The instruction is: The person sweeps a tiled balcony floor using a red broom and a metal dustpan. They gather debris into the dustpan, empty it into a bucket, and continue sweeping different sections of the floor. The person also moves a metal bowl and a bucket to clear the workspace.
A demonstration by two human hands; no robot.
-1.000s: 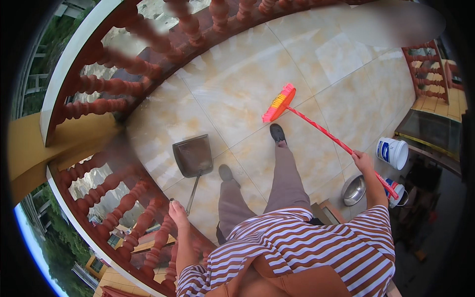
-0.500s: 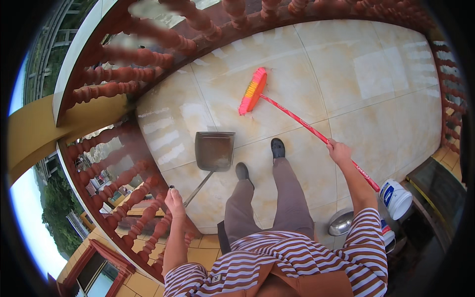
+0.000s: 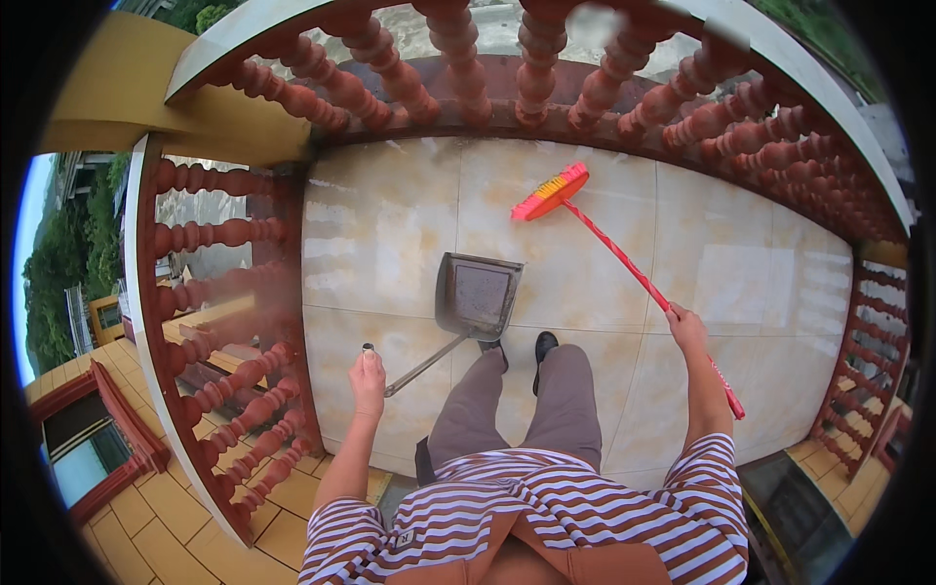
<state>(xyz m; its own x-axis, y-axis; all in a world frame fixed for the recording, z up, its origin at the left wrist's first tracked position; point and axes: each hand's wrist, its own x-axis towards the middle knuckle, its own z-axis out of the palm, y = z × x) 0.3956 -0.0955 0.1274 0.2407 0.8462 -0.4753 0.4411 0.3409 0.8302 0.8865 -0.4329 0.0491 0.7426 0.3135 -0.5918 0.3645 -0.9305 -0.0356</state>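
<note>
My right hand point(image 3: 688, 328) is wrapped round the red handle of a broom point(image 3: 639, 268). Pink and yellow bristles edge its orange head, which rests on the tiles at the far side, right of the middle. In my left hand point(image 3: 368, 384) is the upper end of a long-handled dustpan point(image 3: 480, 292); a dark handle tip pokes out above my fist. The metal pan lies on the floor in front of my feet, left of the broom head, its wide mouth turned to the far side. What lies in the pan, if anything, is too unclear to tell.
Pale floor tiles point(image 3: 390, 244) spread around me. A red baluster railing point(image 3: 458, 58) runs along the far side, with more balusters point(image 3: 219, 232) at the left and others point(image 3: 877, 322) at the right. A dark, glossy surface point(image 3: 809, 507) is at the lower right.
My view has turned toward the far railing and left corner. The broom head now lies farther right and at a flatter angle; the dustpan is nearer the middle. The buckets and metal bowl have left view.
</note>
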